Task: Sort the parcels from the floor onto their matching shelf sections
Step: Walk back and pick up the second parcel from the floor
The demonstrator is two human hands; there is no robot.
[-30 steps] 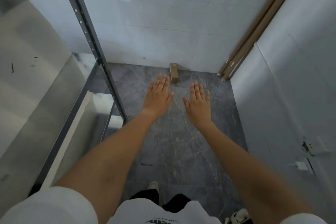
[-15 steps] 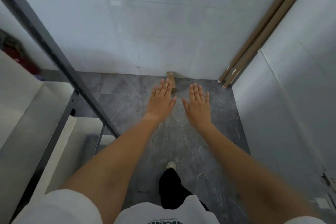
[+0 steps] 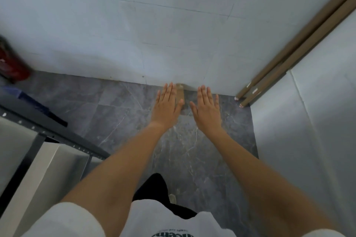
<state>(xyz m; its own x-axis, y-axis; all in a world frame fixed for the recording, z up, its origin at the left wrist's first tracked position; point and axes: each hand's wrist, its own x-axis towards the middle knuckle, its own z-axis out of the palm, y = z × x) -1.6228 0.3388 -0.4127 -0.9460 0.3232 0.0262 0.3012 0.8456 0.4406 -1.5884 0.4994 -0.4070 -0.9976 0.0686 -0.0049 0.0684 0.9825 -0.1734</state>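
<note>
A small brown parcel [image 3: 180, 93] lies on the floor [image 3: 119, 113], long side pointing at the wall [image 3: 134, 34]. Left hand [image 3: 167, 106] and right hand [image 3: 207, 108] are flat, fingers straight, holding nothing.

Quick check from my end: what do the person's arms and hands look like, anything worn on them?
Both hands, left hand and right hand, are bare: no gloves, rings or watch visible. The forearms are bare too. Short white sleeves cover the upper arms, part of a white T-shirt with dark printed lettering at the chest.
</note>
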